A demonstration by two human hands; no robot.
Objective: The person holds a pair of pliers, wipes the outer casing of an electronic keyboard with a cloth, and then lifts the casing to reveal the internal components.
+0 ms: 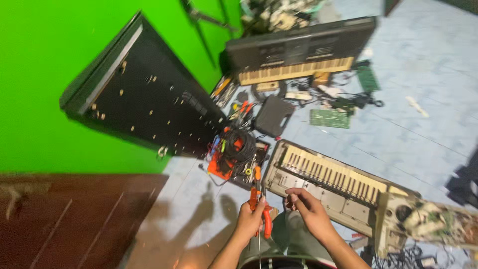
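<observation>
both hands sit low in the frame, just above the person's lap. left hand (249,219) is closed around orange-handled pliers (262,211), jaws pointing up toward the tool tray. right hand (307,209) is curled, fingertips pinched together near the front edge of the opened beige keyboard (328,182); whether it holds anything cannot be told. beyond lies an orange tool tray (233,157) with black cable, a black case (273,115), a green circuit board (329,118) and a dark keyboard (298,52).
</observation>
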